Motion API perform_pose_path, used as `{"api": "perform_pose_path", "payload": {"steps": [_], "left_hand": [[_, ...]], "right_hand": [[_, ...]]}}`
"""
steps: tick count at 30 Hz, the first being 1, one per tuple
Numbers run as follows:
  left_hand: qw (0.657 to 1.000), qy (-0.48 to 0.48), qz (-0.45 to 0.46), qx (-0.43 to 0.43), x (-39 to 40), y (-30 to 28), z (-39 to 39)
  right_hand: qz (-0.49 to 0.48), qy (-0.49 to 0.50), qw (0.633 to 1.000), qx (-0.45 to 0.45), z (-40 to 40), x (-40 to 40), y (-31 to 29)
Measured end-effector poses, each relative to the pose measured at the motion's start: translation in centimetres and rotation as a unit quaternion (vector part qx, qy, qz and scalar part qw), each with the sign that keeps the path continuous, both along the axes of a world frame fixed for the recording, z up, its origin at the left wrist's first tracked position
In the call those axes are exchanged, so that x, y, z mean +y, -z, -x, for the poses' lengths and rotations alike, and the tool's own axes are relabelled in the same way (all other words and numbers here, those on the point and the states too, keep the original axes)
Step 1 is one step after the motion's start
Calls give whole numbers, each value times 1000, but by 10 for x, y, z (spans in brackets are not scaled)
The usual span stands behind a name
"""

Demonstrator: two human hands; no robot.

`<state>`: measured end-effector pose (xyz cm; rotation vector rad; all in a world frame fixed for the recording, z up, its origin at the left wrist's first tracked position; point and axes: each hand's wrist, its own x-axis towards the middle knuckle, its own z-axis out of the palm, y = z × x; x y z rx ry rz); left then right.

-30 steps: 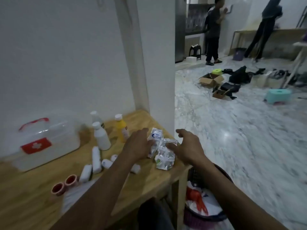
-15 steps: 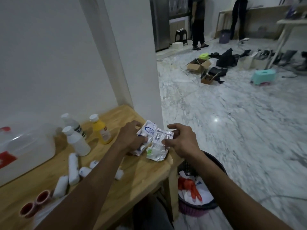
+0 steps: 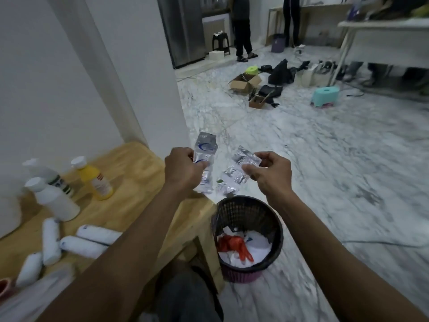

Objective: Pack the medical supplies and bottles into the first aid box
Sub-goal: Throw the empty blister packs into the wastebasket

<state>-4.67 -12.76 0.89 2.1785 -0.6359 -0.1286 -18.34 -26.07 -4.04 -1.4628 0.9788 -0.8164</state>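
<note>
My left hand [image 3: 183, 168] grips a clear packet with blue print [image 3: 205, 156], held up past the right end of the wooden table [image 3: 130, 201]. My right hand [image 3: 270, 174] pinches silver blister strips [image 3: 239, 169] that hang down over the floor. On the table stand a yellow bottle [image 3: 95, 178] and two white bottles [image 3: 55, 201]. Several white gauze rolls [image 3: 81, 246] lie in front of them. A sliver of the first aid box [image 3: 7, 212] shows at the left edge.
A black mesh waste basket [image 3: 247, 210] with paper and red scraps stands on the marble floor just below my hands. Red-rimmed caps [image 3: 4, 285] sit at the table's left corner. Two people, boxes, bags and a teal stool [image 3: 325, 95] are far across the room.
Both hands lifted the packet and the blister strips off the table and drew them apart, out past the table's edge. The view swung right, so the first aid box slid nearly out of frame.
</note>
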Motion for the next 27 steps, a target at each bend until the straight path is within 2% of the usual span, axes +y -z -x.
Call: {"api": "perform_pose_path", "payload": {"steps": [6,13,15,18,23,27], "left_hand": [[997,32,-13,66,-65,35,50],[984,26,-135,116,-88,125,77],[973,16,-192,130,-100,178,75],[968,-4,-205,143,-93,201,66],[970,3,-174,168,-91,202,57],[975,3,-160,154,-94,206,51]], "right_hand": [[48,69,995,50,36,-37,17],[34,52,986,154,52,-51,89],[-2,43,978,203,47,-62,137],[-29,29,975,218,42,-61,162],[-35,7,974,225,30,-63,168],[-33,-2,971,236,21,-67,178]]}}
